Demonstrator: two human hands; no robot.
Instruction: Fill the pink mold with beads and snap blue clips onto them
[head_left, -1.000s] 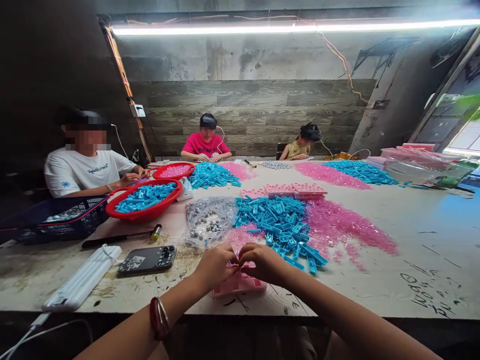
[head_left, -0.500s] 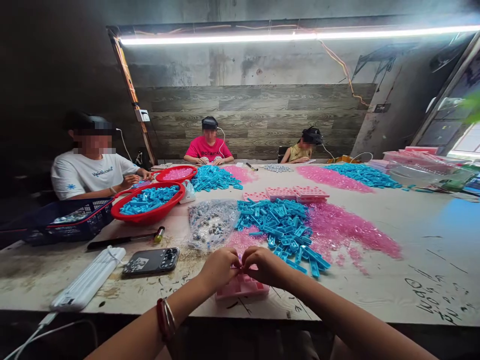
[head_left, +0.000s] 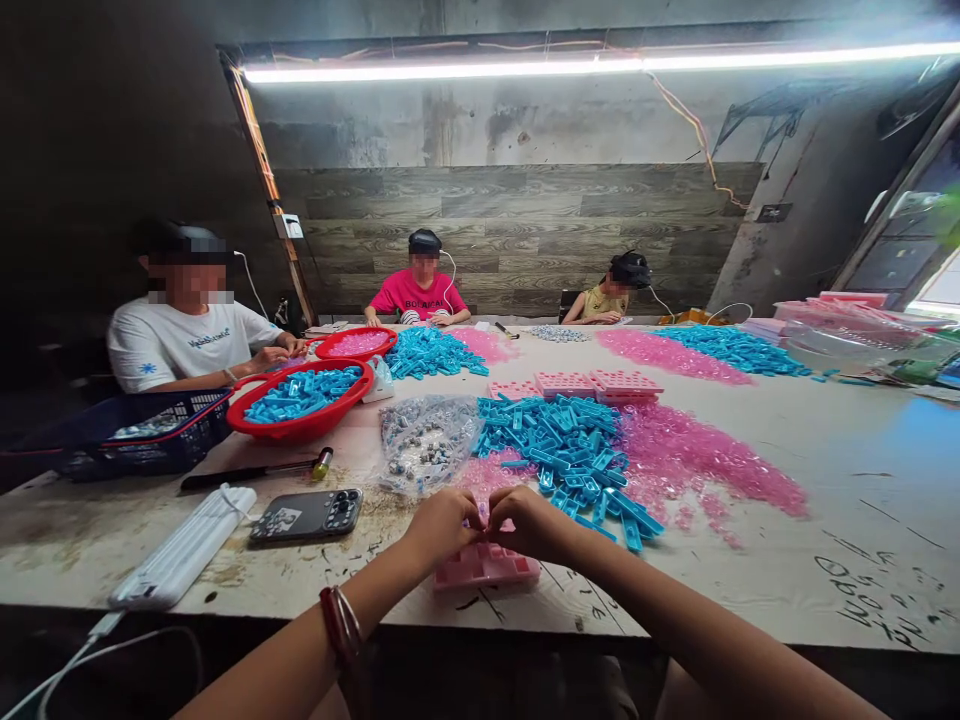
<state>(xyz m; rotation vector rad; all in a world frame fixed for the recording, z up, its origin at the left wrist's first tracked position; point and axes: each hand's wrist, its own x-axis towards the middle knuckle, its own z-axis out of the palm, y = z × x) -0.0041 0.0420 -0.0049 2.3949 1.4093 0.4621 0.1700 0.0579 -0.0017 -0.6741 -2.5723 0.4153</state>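
Both hands meet over a pink plastic tray [head_left: 487,572] with compartments, close to the table's front edge. The fingers of my left hand [head_left: 448,522] are bent and pinched together. Against them, my right hand [head_left: 529,520] pinches from the other side, fingertips touching. Whatever sits between the fingertips is too small and hidden to name. Just beyond the hands lie small clear pink pieces [head_left: 499,474] and a pile of blue plastic pieces [head_left: 559,440]. A clear plastic bag [head_left: 427,445] of small metallic parts rests beyond my left hand.
Left on the table [head_left: 300,590] are a phone [head_left: 306,517], a white power bank [head_left: 184,547], a hammer [head_left: 259,469], a dark blue basket [head_left: 172,450] and a red colander [head_left: 300,427] of blue pieces. Pink trays [head_left: 626,388] stand behind the blue pile. Several co-workers sit around the table.
My hands have shifted slightly up and away over the tray, showing more of its near part. The co-worker in the pink shirt has moved their hands apart.
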